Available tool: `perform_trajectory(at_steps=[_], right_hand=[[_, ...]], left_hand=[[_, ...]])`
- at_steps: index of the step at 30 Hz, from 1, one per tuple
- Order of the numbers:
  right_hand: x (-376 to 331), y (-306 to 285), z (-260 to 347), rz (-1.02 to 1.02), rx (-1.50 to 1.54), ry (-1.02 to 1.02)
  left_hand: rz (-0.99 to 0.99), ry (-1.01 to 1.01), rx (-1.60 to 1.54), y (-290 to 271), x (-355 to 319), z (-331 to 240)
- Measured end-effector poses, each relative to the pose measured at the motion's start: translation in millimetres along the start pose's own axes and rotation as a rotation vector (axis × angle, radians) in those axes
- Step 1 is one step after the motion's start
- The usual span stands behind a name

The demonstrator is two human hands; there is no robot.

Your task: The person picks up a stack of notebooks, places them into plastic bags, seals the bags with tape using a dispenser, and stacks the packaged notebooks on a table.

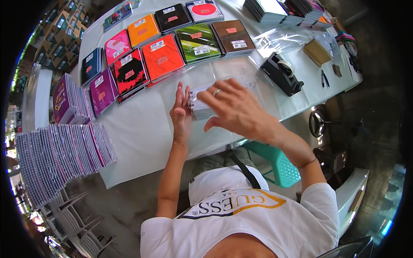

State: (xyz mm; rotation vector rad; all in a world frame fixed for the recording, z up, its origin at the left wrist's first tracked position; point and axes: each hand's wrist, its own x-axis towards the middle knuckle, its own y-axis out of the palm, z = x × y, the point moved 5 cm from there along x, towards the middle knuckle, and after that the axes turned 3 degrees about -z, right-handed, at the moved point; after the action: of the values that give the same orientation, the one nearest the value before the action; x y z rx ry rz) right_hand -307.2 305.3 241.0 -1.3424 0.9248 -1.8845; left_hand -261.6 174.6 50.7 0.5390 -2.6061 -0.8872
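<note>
A flat, pale item under clear plastic (201, 112) lies on the table in front of me. Dark binding or clips show at its left edge; my right hand hides much of it, so I cannot tell its exact kind. My left hand (181, 111) stands on edge along that left side, fingers stretched upward, holding nothing. Over the item reaches my right hand (234, 105), a ring on one finger, its fingers apart and thumb spread. Nothing shows in its grasp. Beyond both hands, piles of spiral notebooks with an orange-red one (162, 58) sit in rows.
A black tape dispenser (282, 74), a tan box (317, 52) and pliers (325, 78) lie at the right. Stacked purple notebooks (64, 161) crowd the left edge. More notebooks (264, 10) are piled at the far right. A green stool (282, 165) stands below the table.
</note>
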Motion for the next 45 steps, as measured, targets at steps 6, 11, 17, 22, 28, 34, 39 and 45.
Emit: perform_trajectory(at_steps=[6, 11, 17, 22, 28, 34, 39, 45], right_hand=[[-14.8, -3.0, 2.0, 0.570, 0.526, 0.425], [16.6, -26.1, -27.6, 0.121, -0.238, -0.046], [25.5, 31.6, -87.7, 0.515, -0.131, 0.219], [30.0, 15.0, -75.3, 0.124, -0.106, 0.085], [31.3, 15.4, -50.1, 0.118, -0.117, -0.274], [-0.8, -38.8, -45.4, 0.309, 0.110, -0.057], [-39.9, -58.1, -75.9, 0.313, 0.321, -0.048], [-136.9, 8.8, -136.3, -0.013, 0.691, 0.344]], left_hand=[[0.084, -0.036, 0.119, -21.2, -6.3, -4.0], [0.088, -0.108, 0.165, -19.0, -4.1, -2.5], [0.123, -0.038, 0.020, -22.6, -3.9, 0.0], [0.194, -0.083, 0.166, -29.8, 3.0, -10.2], [0.345, -0.013, 0.339, -24.5, 12.5, -19.7], [0.839, 0.148, 1.067, 36.0, 44.7, -66.3], [0.851, 0.052, 1.138, 48.5, 51.6, -50.4], [0.713, 0.104, 1.037, 40.2, 43.4, -41.6]])
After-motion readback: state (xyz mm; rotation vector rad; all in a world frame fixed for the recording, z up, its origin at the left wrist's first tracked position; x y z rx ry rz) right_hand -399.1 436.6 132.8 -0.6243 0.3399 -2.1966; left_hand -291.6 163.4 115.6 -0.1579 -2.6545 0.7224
